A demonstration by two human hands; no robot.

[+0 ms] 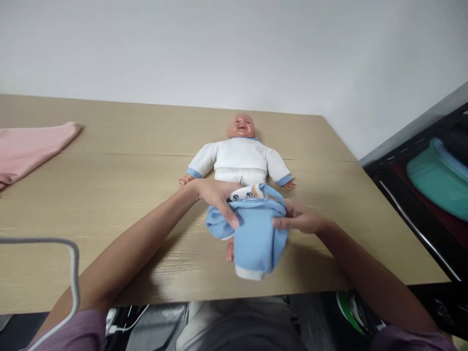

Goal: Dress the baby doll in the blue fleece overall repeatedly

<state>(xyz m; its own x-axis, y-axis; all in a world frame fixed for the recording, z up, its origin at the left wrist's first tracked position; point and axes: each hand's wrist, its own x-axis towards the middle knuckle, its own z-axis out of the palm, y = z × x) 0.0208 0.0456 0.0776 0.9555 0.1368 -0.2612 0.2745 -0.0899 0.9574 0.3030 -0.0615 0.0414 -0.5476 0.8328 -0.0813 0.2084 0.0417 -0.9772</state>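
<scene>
1. Left hand (pixel 221 197), curled, grips the garment (pixel 258 236) by its upper left.
2. Right hand (pixel 300 218) pinches its right edge, thumb in front.
3. The blue garment is at lower centre, covering part of the doll's (pixel 240 153) legs.
4. Pink cloth (pixel 32 148) lies on the bench (pixel 127 180), far left.

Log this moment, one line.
left hand: gripping light blue fabric garment | right hand: gripping same | white-clothed plastic doll: lying face up | pink cloth: at left
</scene>
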